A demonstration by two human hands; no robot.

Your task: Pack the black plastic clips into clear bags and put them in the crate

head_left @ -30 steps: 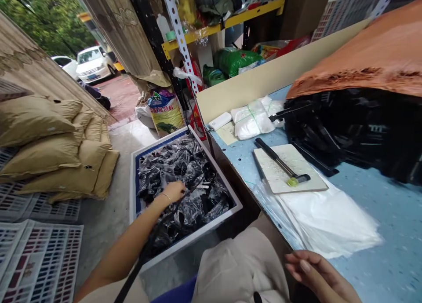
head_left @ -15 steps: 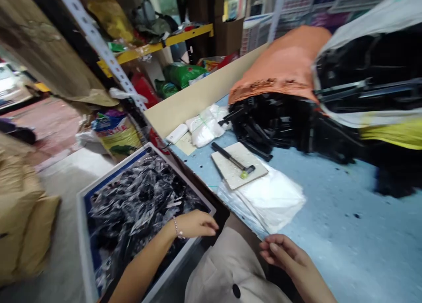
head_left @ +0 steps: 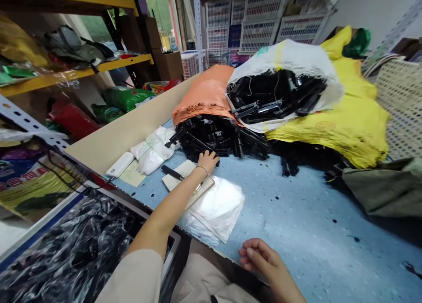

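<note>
My left hand stretches across the bench to the edge of the black plastic parts spilling from the orange sack. Its fingers are spread, and the fingertips look to touch the nearest parts. Under that forearm lies a hammer on a pale square slab, its head mostly hidden. Thin white plastic bags lie flat beside the slab, partly under it. By the bench's front edge is my right hand, fingers loosely curled and thumb apart, with nothing visible in it.
A white sack and a yellow sack lie further right, with more black parts. A wrapped white bundle and a white device sit left. Below the bench stands a crate of plastic-wrapped parts.
My left hand has moved from over the crate to the black parts by the orange sack. My view has turned right. The right hand stays near the bench's front edge.
</note>
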